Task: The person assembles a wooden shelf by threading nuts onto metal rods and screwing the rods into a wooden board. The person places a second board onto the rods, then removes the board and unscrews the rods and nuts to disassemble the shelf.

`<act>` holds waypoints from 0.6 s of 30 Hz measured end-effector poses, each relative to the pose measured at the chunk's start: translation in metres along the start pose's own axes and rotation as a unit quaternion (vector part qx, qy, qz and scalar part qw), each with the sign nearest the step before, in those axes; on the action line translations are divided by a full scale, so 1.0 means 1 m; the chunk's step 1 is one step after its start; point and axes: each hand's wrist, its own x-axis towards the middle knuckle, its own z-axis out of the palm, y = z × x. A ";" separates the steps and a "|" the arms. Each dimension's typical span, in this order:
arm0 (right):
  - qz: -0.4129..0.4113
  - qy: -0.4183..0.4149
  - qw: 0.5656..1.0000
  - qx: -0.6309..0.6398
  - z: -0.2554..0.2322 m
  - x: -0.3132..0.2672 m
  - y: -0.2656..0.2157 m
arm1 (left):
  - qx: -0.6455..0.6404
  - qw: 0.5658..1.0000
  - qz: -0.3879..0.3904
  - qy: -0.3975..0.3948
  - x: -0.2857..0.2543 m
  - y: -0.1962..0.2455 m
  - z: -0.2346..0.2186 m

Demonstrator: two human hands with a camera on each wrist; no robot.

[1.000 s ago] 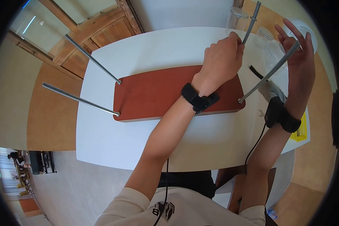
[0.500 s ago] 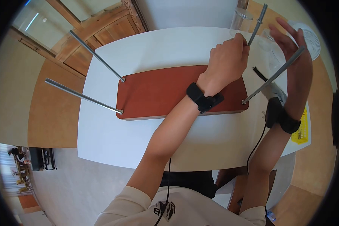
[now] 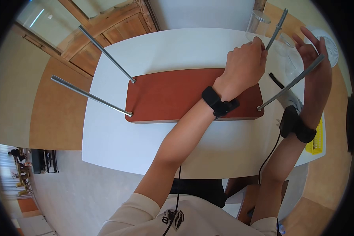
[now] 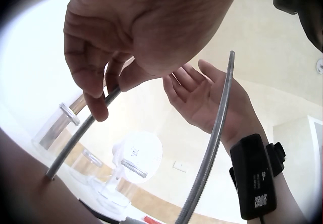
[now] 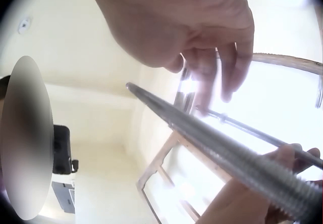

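Observation:
A reddish-brown board [image 3: 165,94] lies on the white table, with a metal threaded rod standing up near each corner. My left hand [image 3: 244,67] pinches the far right rod [image 3: 272,38] between thumb and fingers, below a small nut [image 3: 279,27] near its top. In the left wrist view the fingertips wrap that rod [image 4: 70,146]. My right hand [image 3: 318,74] is raised beside the near right rod [image 3: 293,83], fingers extended and holding nothing. The right wrist view shows this hand [image 5: 186,22] above the nut [image 5: 222,117], apart from it.
Two more rods [image 3: 106,53] [image 3: 92,96] rise at the board's left end. Clear plastic jars [image 3: 257,24] and a white round basket [image 3: 328,47] are at the back right. A yellow basket [image 3: 315,137] sits at the right edge, and a small wrench [image 3: 278,122] lies near the right wrist.
The head view has shifted, so board and rods appear further right. The left hand keeps its hold on the rod. The right hand's fingers have moved slightly and still hold nothing.

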 end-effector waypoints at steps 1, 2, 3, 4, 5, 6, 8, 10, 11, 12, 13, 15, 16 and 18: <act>-0.003 0.041 0.999 -0.017 0.004 -0.002 -0.004 | -0.001 1.000 0.000 0.001 0.000 0.000 0.000; -0.003 0.041 0.999 -0.017 0.009 -0.004 -0.006 | -0.001 1.000 -0.001 0.002 0.000 0.001 0.000; -0.013 0.025 0.999 -0.029 0.014 -0.006 -0.007 | -0.001 1.000 -0.001 0.002 -0.001 0.001 0.000; -0.023 0.008 0.999 -0.041 0.016 -0.006 -0.007 | 0.001 1.000 -0.001 0.001 -0.001 0.001 0.000; -0.024 0.008 0.999 -0.041 0.016 -0.003 -0.002 | 0.003 1.000 -0.002 0.001 0.000 0.001 0.000; -0.011 -0.038 0.999 0.008 0.015 0.002 0.007 | 0.003 1.000 -0.002 0.001 0.000 0.001 0.000; 0.001 -0.083 0.995 0.057 0.011 0.004 0.016 | 0.003 1.000 0.003 0.004 0.000 0.002 0.000; -0.002 -0.163 0.983 0.087 0.008 0.004 0.019 | 0.002 1.000 0.002 -0.001 0.000 0.002 -0.001; -0.002 -0.163 0.983 0.088 0.005 0.006 0.017 | 0.001 1.000 0.001 -0.005 0.000 0.001 -0.001; 0.019 -0.143 0.989 0.043 0.000 0.007 0.012 | 0.001 1.000 0.000 -0.004 -0.001 0.001 -0.001; 0.040 -0.122 0.992 -0.001 -0.002 0.007 0.008 | -0.001 1.000 -0.002 -0.004 -0.001 0.001 -0.001; 0.033 -0.052 0.998 -0.010 0.002 -0.003 -0.002 | -0.005 1.000 -0.004 -0.004 -0.001 0.001 0.000; 0.025 0.020 0.999 -0.020 0.004 -0.006 -0.005 | -0.002 1.000 0.000 0.001 0.000 0.001 0.001; 0.002 -0.007 1.000 -0.021 0.009 -0.006 -0.004 | 0.001 1.000 0.004 0.005 -0.001 0.000 0.001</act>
